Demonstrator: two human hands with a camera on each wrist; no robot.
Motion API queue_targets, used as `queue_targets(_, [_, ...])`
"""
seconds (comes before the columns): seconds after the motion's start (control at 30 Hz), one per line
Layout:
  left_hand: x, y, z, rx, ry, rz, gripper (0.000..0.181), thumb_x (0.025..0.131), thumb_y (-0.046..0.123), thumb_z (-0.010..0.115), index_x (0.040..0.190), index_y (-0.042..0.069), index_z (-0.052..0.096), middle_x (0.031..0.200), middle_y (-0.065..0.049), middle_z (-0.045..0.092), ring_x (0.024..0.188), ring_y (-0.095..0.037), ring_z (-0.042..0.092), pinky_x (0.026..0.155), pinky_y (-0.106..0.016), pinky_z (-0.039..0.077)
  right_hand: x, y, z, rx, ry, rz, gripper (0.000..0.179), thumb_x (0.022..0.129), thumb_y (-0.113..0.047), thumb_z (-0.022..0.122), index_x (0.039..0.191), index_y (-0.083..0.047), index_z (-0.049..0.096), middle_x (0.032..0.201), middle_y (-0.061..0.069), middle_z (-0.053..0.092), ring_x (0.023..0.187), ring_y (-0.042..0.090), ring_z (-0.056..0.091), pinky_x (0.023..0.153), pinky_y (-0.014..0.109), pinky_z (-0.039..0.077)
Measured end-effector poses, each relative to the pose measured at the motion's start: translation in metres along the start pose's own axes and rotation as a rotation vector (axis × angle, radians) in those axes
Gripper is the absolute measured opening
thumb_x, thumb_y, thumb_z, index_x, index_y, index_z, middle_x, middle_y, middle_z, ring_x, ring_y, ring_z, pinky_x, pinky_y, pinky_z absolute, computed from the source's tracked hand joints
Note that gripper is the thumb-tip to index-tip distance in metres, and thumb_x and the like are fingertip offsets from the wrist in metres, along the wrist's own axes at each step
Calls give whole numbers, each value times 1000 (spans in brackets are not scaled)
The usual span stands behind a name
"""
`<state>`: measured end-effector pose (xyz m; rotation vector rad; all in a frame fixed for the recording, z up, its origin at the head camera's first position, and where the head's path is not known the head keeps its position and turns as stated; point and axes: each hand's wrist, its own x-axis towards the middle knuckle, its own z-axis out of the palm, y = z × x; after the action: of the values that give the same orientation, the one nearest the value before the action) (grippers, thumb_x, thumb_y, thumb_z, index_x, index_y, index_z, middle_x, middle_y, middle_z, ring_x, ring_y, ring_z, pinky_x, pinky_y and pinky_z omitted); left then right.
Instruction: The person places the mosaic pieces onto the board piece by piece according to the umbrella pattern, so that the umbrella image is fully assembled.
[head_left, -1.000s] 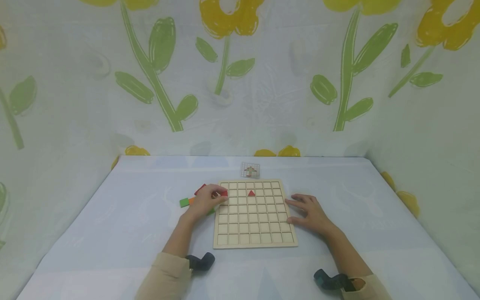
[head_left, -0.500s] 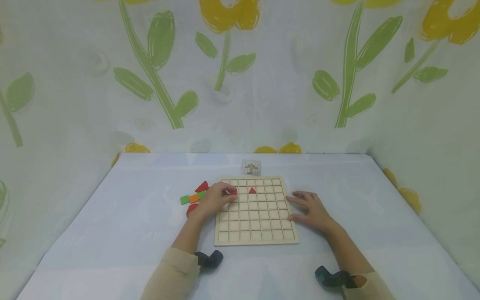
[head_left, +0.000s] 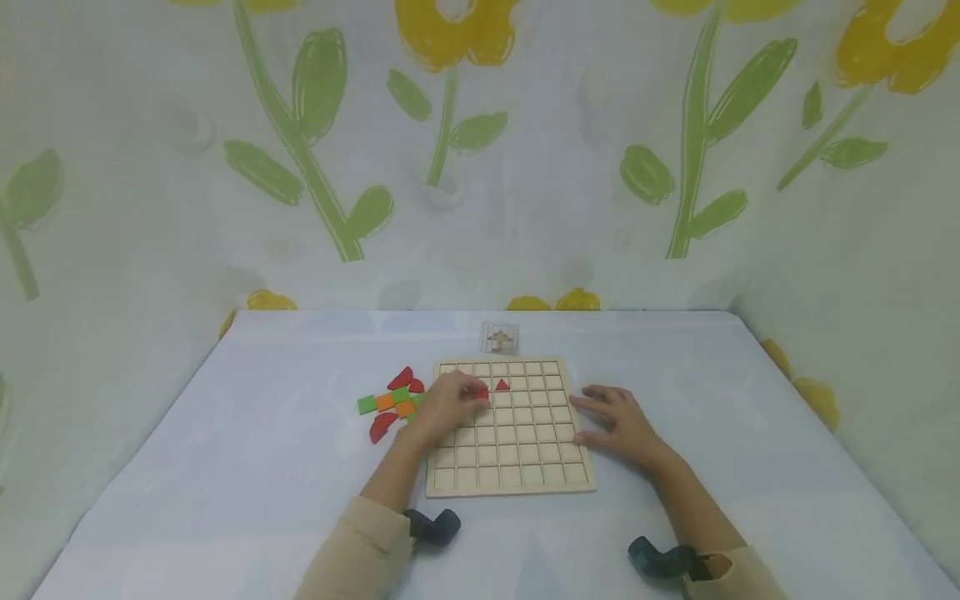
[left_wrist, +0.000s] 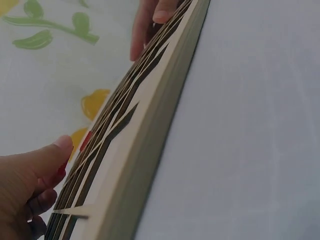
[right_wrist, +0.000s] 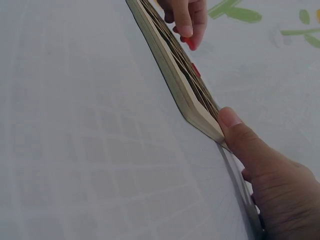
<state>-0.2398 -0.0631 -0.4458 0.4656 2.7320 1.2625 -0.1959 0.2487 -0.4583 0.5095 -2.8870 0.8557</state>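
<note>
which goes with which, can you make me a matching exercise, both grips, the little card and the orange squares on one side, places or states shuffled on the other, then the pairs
Column 1
1. left grip
2. right grip
3. little card
4. orange squares

Column 2
A. on the table, beyond the far edge of the board
B. at the right edge of the board
C. on the table, to the left of the board
D. pinching a red piece over the board

Pairs: 1-D, 2-B, 3-A, 4-C
</note>
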Motion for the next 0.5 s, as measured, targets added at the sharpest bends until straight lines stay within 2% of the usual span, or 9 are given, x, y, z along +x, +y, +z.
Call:
queue_targets(0.13, [2, -3, 6, 63, 12, 37, 30, 84, 32, 71, 111, 19, 69, 98, 7, 60, 88, -13, 52, 78, -31, 45, 0, 0, 1, -11, 1, 7, 63, 75, -46, 75, 129, -17, 60, 137, 12, 47, 126, 36, 33, 100, 59, 30])
queue_targets(0.3, [1, 0, 11, 118, 55, 31, 30, 83, 33, 72, 109, 18, 70, 94, 7, 60, 85, -12, 52, 76, -30, 45, -1, 0, 3, -11, 6, 5, 63, 75, -46, 75, 129, -17, 60, 136, 13, 47, 126, 36, 34, 100, 59, 31])
queue_targets(0.5, [1, 5, 12, 133, 95, 36, 31, 81, 33, 74, 107, 17, 71, 95, 5, 63, 87, -13, 54, 77, -32, 46, -2, -1, 2, -15, 17, 1, 63, 74, -46, 75, 128, -17, 60, 136, 13, 48, 126, 36, 35, 100, 60, 30])
